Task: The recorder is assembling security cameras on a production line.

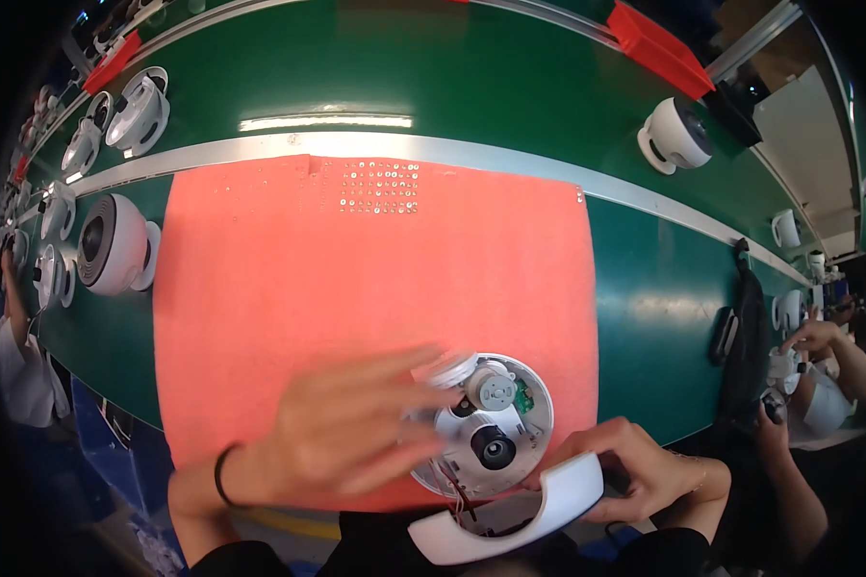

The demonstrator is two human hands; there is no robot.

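An opened round white device housing [539,435] lies on the pink mat [375,279] close in front of me. Inside it show a silvery round motor [496,390], a black lens-like cylinder [494,447] and a bit of green circuit board [523,395]. My left hand [346,423] is smeared by motion over the housing's left side, so its grip is unclear. By its fingertips is a white round part [449,369]. My right hand [645,471] grips a curved white plastic cover [558,500] at the mat's near edge. Thin wires [459,490] run between housing and cover.
Rows of small metal screws [380,188] stand at the mat's far edge. A white device [115,244] sits left of the mat, another [676,135] at the far right. Red bins [656,43] line the back. Co-workers' hands [813,337] show at the right.
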